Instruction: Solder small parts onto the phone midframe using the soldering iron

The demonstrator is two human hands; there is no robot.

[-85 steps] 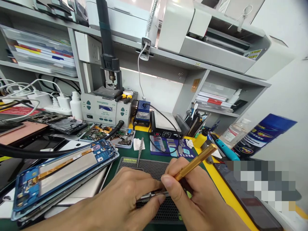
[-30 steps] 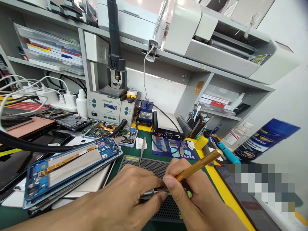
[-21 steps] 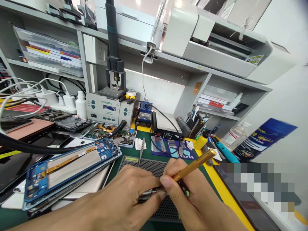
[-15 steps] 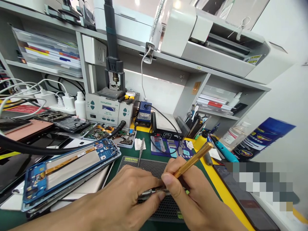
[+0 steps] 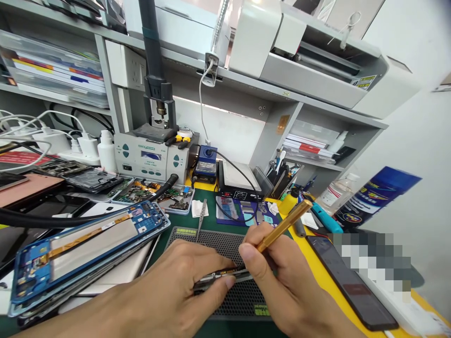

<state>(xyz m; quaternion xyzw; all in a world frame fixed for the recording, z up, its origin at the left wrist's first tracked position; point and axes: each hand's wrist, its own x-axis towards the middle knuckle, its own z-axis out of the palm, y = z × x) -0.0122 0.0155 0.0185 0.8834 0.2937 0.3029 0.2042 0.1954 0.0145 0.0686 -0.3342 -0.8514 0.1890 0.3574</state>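
Observation:
My left hand [image 5: 188,281] is closed around a thin opened phone [image 5: 215,278], its edge gripped between thumb and fingers above a grey honeycomb mat [image 5: 243,300]. Much of the phone is covered by my hands. My right hand [image 5: 276,272] pinches a gold pen-shaped tool [image 5: 283,226], which slants up to the right. Its working end is hidden behind my fingers at the phone's right end. Just beyond my left hand, tweezers [image 5: 201,218] rest partly on the mat and on a white wipe [image 5: 197,210].
A blue phone frame [image 5: 91,244] lies on stacked phones at left. Behind it stand a tray of circuit boards [image 5: 181,199] and a soldering station [image 5: 151,155]. A dark phone [image 5: 352,281], a spray can [image 5: 377,197] and a clear bottle [image 5: 340,191] are at right.
The view has shifted, so the bench appears further left. More of the phone's edge shows between my hands; my right hand has drawn slightly away from my left, both still holding their things.

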